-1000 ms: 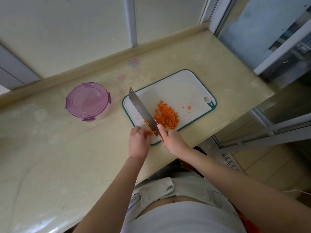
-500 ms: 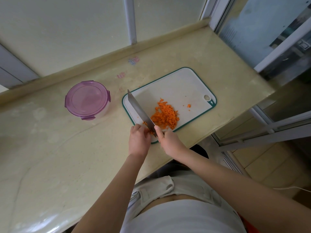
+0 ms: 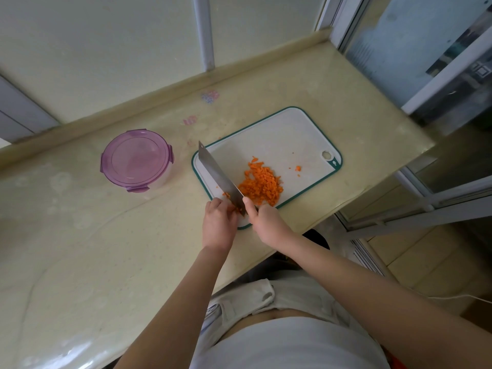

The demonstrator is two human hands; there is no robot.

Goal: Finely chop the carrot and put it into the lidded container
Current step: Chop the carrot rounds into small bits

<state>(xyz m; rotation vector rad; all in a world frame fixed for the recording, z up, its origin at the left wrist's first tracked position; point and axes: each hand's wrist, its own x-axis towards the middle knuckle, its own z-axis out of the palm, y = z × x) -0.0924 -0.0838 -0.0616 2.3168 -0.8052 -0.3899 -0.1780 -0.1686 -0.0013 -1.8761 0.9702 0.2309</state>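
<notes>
A pile of finely chopped carrot lies on the white cutting board with a teal rim. My right hand grips the handle of a wide cleaver, whose blade stands on the board just left of the pile. My left hand has curled fingers holding a small remaining bit of carrot against the left side of the blade. The round container with a purple lid sits closed on the counter, left of the board.
The beige stone counter ends close behind the board at a low ledge and window wall. Its right edge drops off near the board. A stray carrot piece lies toward the board's right end. My torso is at the counter's front edge.
The cleaver and both hands have shifted only slightly while chopping. The left hand stays pressed to the blade's left side and the pile looks the same.
</notes>
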